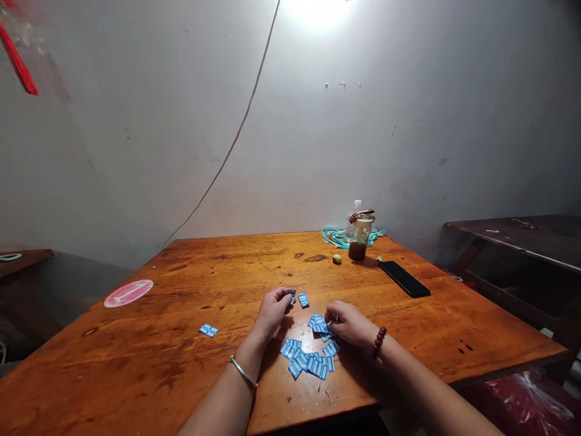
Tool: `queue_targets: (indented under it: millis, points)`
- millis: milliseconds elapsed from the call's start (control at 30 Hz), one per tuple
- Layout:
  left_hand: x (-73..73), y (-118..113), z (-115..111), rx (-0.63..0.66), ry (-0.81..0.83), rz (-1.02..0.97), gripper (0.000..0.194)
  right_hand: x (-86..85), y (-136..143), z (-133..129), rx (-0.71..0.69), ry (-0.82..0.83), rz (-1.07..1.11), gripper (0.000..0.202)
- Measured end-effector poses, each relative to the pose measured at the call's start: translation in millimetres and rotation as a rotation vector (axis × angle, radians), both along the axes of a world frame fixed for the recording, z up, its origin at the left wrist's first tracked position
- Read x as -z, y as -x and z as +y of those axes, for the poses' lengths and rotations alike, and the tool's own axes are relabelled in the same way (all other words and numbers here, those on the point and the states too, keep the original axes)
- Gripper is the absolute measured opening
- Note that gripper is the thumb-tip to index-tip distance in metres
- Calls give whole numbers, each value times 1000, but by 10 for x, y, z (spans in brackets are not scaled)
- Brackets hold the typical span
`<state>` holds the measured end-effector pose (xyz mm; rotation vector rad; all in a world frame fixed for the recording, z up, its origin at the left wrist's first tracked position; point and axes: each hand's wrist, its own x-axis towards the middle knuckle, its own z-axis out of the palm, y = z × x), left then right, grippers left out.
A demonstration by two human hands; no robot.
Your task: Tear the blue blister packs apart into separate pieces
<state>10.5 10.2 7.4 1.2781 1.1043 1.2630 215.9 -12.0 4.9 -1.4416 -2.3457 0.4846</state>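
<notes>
Small blue-and-white cards (pixel 318 365) lie in a loose, overlapping pile near the table's front edge. My left hand (pixel 275 307), a silver bangle on its wrist, pinches a small dark-edged card (pixel 291 297) at the table's middle. Just right of it lies another small blue card stack (pixel 304 300). My right hand (pixel 345 322), with a dark red bead bracelet, has its fingers curled at the upper right of the pile, touching the cards there; what is between its fingertips is hidden. One separate blue card group (pixel 208 330) rests to the left.
On the wooden table (pixel 218 272), a black phone (pixel 403 278) lies at the right. A bottle with dark liquid (pixel 358 242), a turquoise strap (pixel 333 236) and a small yellowish object (pixel 336 258) stand or lie farther back. A pink round sticker (pixel 129 293) is at the left.
</notes>
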Motion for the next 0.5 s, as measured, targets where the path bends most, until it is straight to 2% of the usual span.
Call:
queue_targets:
  millis: [133, 267, 367, 500]
  points:
    - [-6, -26, -17, 11, -9, 7, 21, -37, -108, -5, 121, -8, -51, 14]
    - [0, -22, -20, 13, -23, 28, 21, -24, 57, -24, 93, -46, -6, 21]
    - [16, -5, -8, 9, -33, 47, 21, 32, 199, -5, 100, 12, 15, 30]
    - [34, 8, 5, 3, -40, 60, 20, 107, 205, 76, 181, 113, 210, 10]
